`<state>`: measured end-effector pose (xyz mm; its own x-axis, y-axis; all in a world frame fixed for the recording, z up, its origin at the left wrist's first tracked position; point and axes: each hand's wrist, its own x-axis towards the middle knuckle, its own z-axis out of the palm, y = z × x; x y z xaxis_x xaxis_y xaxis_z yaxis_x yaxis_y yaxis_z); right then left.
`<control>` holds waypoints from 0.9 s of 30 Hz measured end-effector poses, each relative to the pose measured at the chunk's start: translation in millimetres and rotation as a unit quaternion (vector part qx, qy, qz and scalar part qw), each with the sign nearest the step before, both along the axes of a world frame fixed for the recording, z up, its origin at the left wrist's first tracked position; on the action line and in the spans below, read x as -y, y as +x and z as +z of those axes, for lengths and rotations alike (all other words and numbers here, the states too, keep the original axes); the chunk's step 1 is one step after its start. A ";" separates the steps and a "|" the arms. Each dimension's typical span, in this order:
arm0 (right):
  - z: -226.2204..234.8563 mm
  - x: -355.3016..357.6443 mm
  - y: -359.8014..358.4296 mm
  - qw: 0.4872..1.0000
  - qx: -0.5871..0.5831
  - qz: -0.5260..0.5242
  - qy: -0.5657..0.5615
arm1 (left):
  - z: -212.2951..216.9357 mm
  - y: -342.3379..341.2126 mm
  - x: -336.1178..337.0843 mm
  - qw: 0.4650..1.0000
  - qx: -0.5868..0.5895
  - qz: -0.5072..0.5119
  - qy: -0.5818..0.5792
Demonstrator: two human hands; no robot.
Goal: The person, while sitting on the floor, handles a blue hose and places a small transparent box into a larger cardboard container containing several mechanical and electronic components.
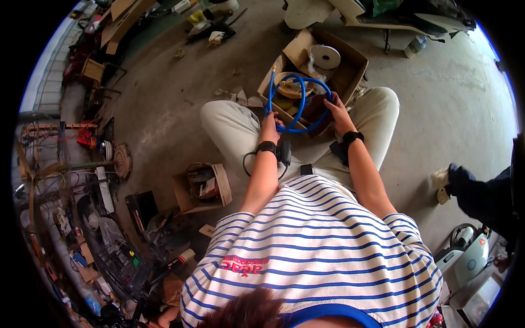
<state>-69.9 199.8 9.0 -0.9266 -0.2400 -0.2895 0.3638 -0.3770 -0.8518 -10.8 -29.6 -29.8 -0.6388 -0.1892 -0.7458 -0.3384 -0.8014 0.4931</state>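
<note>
1. The coiled blue rubber hose (299, 104) with a brass fitting at its upper end sits in the mouth of the open brown cardboard box (350, 70), its loop partly lifted over the box's near edge, between the person's knees.
2. The left hand (270, 123) is closed around the near left side of the loop; the right hand (337, 109) grips the right side of it. The two hands are apart, one on each side of the coil, both clamped on the hose.
3. To my eye the step in hand is handling the coil at the box, either drawing it out or settling it in; I cannot tell which. Any next move would call for both hands to keep the loops together so that they do not spring open or snag on the flaps.
4. Deeper in the box, beyond the hose, lies a white round reel (325, 56) and some tan coiled material (289, 88).
5. Left of the box and nearer the person, a smaller open cardboard box of odds and ends (200, 187) stands on the grey concrete floor (164, 98).
</note>
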 end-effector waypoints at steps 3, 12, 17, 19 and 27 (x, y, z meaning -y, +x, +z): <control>5.1 4.3 3.8 1.000 -0.017 0.006 0.008 | 0.8 3.2 -0.2 0.997 -0.029 -0.067 0.023; 15.0 9.0 8.8 0.992 -0.041 0.084 0.090 | 11.8 8.5 -23.0 0.933 -0.120 -0.264 -0.214; 8.7 2.6 10.9 0.981 0.058 0.099 0.155 | 23.2 4.5 -19.1 0.962 -0.167 -0.160 -0.143; -11.1 -5.1 5.7 0.984 0.077 0.097 0.126 | 32.2 1.7 -21.3 0.971 -0.199 -0.077 -0.105; -14.2 -4.0 -0.5 0.988 0.150 -0.003 0.023 | 29.1 1.3 -11.6 0.976 -0.216 -0.002 -0.038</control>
